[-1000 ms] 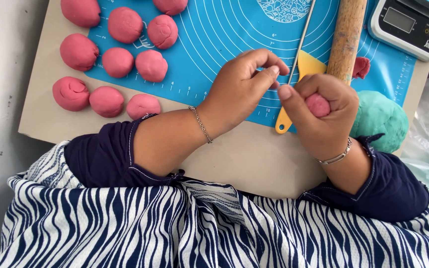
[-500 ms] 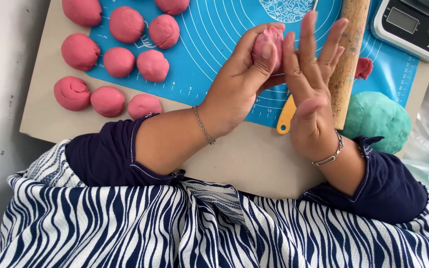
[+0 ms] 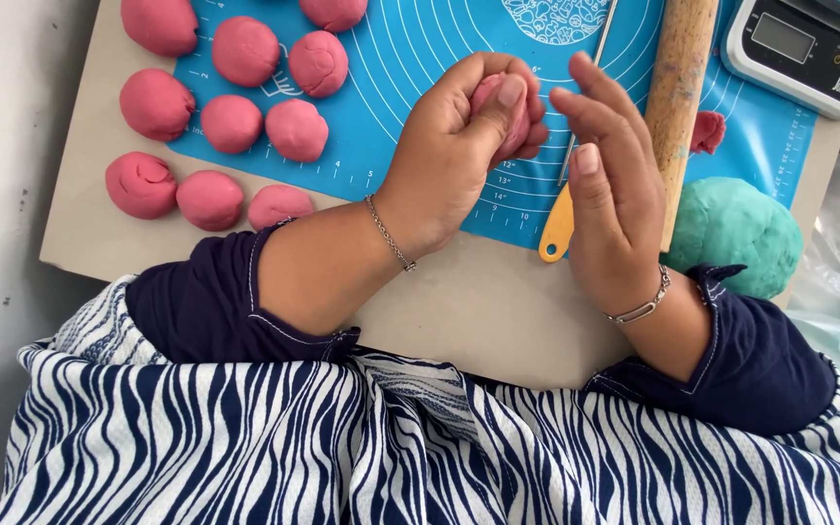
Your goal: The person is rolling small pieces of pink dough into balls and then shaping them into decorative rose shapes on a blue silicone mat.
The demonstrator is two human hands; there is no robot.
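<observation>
Head view: pink dough piece (image 3: 504, 115) clasped in left hand (image 3: 454, 156) above blue mat (image 3: 420, 58), mostly hidden by curled fingers and thumb; shape and long axis impossible to tell. Right hand (image 3: 614, 194) just right of dough, fingers released and straight, holding nothing, pointing away from body. Behind right hand over mat: wooden rolling pin (image 3: 678, 87), partly covered, top cut off; yellow-handled tool (image 3: 561, 219). Pink balls (image 3: 230, 122) on mat's left part, green dough lump (image 3: 731, 233) off its right edge.
</observation>
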